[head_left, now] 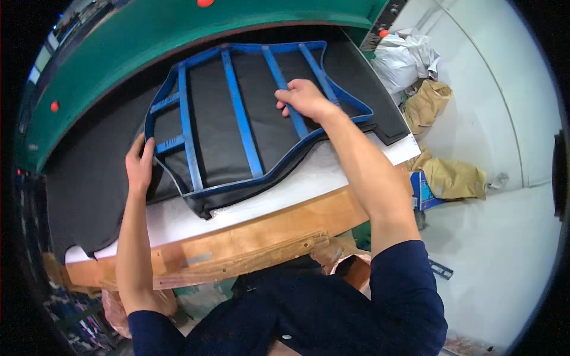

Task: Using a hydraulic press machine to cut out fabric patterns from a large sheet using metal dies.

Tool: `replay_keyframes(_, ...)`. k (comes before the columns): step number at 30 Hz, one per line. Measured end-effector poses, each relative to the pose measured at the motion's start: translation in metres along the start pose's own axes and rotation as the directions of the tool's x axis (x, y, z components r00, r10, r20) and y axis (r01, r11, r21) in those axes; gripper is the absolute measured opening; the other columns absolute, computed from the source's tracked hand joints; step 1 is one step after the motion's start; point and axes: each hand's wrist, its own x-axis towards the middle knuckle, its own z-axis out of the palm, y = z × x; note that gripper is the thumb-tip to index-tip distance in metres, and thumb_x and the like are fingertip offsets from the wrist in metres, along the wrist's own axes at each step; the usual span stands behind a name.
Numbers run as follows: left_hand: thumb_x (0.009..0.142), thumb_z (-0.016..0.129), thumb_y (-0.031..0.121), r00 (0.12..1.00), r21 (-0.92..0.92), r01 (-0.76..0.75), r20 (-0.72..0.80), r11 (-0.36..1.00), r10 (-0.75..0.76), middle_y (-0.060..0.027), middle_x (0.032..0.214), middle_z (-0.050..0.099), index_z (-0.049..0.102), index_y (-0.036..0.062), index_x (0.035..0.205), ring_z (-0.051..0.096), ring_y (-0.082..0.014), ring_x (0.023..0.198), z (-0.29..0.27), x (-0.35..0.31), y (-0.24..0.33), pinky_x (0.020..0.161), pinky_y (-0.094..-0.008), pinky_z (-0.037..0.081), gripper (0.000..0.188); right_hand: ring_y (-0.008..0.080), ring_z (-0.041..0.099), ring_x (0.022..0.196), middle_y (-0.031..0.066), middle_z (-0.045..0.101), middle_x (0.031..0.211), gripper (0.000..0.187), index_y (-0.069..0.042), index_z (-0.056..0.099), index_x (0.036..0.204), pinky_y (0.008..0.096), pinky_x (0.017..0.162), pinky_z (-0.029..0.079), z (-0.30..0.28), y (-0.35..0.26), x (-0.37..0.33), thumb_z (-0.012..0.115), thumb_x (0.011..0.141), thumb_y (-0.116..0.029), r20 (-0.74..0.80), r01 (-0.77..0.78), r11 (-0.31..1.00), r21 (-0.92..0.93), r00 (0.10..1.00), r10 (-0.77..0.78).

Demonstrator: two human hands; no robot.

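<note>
The frame (243, 118) was bright blue, its lower rim showing a duller silvery-grey edge, and the two short bars (171, 144) carried dark markings over the blue. The sheet (98, 184) was plain matte black, against a white board (297, 191) and an orange-tan wooden edge (267, 228). Deep green covered the machine beam (148, 35), dotted with a vivid orange-red knob (54, 106). A plastic bag (404, 59) was silvery white, a paper sack (456, 177) yellowish brown, a box (424, 193) blue, the floor (493, 255) pale grey-white, and the shirt (285, 308) solid navy with a whitish button (287, 337).
</note>
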Motion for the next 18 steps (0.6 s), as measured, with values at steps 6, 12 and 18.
replay_keyframes(6, 0.096, 0.063, 0.024, 1.000, -0.045, 0.013, -0.021, 0.999, -0.014, -0.0172, 0.124, 0.066, 0.059, -0.0085, 0.130, 0.060, -0.0209, 0.116, -0.002, 0.003, -0.018, 0.102, -0.0300, 0.042, 0.047, 0.0180, 0.068, 0.062, 0.0143, 0.070, 0.081, 0.045, 0.017, 0.052, 0.119, 0.0326, 0.061, 0.054, 0.008, 0.002, 0.008, 0.062, 0.090, -0.015, -0.053, 0.007, 0.998, -0.060, 0.999, -0.010)
replay_keyframes(12, 0.096, 0.063, 0.021, 0.997, -0.036, -0.024, -0.069, 0.999, 0.021, -0.0153, 0.122, 0.068, 0.059, -0.0092, 0.130, 0.062, -0.0199, 0.111, 0.000, 0.005, -0.019, 0.099, -0.0289, 0.044, 0.046, 0.0195, 0.070, 0.062, 0.0124, 0.071, 0.077, 0.031, 0.010, 0.063, 0.097, 0.0337, 0.065, 0.055, 0.008, -0.008, -0.001, 0.063, 0.088, -0.019, -0.095, -0.016, 0.986, -0.166, 0.995, 0.000)
replay_keyframes(18, 0.095, 0.062, 0.023, 0.996, 0.066, -0.021, -0.090, 0.998, 0.027, -0.0147, 0.111, 0.072, 0.065, -0.0050, 0.123, 0.063, -0.0171, 0.106, 0.003, -0.003, 0.001, 0.093, -0.0284, 0.047, 0.040, 0.0276, 0.074, 0.076, 0.0192, 0.073, 0.086, 0.037, 0.008, 0.069, 0.086, 0.0386, 0.079, 0.057, 0.005, -0.020, -0.011, 0.067, 0.086, -0.030, -0.085, -0.098, 0.977, -0.190, 0.993, 0.083)
